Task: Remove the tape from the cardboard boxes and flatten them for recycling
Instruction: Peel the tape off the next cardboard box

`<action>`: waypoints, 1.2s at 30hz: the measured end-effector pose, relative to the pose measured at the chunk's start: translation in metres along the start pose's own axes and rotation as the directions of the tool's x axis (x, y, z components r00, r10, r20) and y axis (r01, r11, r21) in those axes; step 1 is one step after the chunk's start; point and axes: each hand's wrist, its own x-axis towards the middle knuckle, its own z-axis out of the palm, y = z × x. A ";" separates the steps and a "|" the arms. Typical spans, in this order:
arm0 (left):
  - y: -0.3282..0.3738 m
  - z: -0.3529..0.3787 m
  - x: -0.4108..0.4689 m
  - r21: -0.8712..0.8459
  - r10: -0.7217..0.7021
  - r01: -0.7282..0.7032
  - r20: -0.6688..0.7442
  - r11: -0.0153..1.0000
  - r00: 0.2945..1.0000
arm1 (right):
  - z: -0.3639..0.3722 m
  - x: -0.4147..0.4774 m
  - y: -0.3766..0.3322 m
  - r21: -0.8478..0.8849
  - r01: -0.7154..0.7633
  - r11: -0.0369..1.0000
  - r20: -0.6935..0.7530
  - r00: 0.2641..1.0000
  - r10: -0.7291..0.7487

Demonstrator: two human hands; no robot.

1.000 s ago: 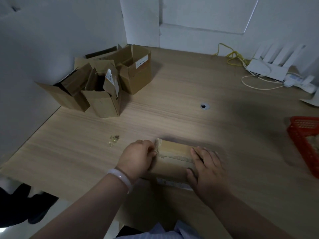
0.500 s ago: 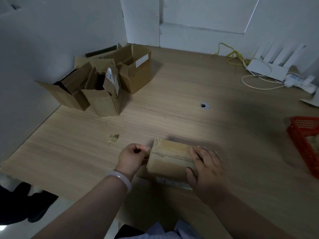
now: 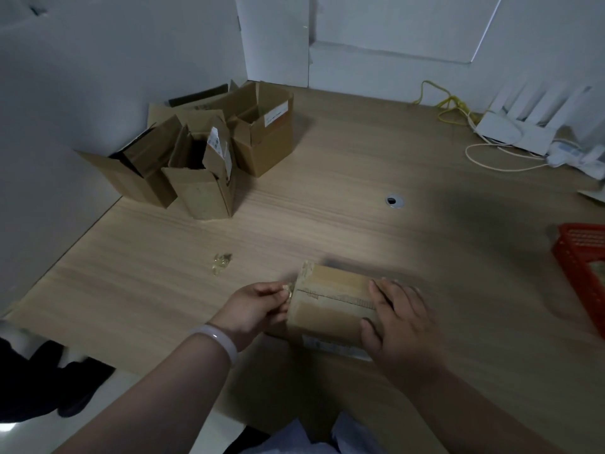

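Note:
A small closed cardboard box lies on the wooden table near its front edge, with tape along its top seam. My left hand is at the box's left end and pinches a crumpled strip of clear tape between thumb and fingertips. My right hand rests over the box's right end, fingers spread on top and thumb against the near side, holding it down.
Three opened cardboard boxes stand at the back left against the wall. A crumpled ball of tape lies left of the box. A red basket is at the right edge. A white router with cables sits at the back right.
My left hand has drawn away from the box's left end toward the left, pulling a bit of tape off the seam. My right hand has stayed on the box.

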 end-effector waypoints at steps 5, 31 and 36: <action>0.004 0.000 0.013 0.220 0.067 -0.059 -0.027 0.974 0.997 | -0.001 0.001 -0.002 -0.021 -0.017 1.000 -0.025 1.000 0.016; 0.009 -0.044 0.059 0.004 -0.121 0.123 0.227 0.992 0.966 | 0.012 -0.001 -0.029 -0.079 -0.097 0.992 -0.152 0.985 0.085; 0.017 -0.041 0.063 0.098 -0.102 0.080 0.249 0.992 0.963 | 0.015 0.000 -0.032 -0.087 -0.112 0.990 -0.152 0.984 0.098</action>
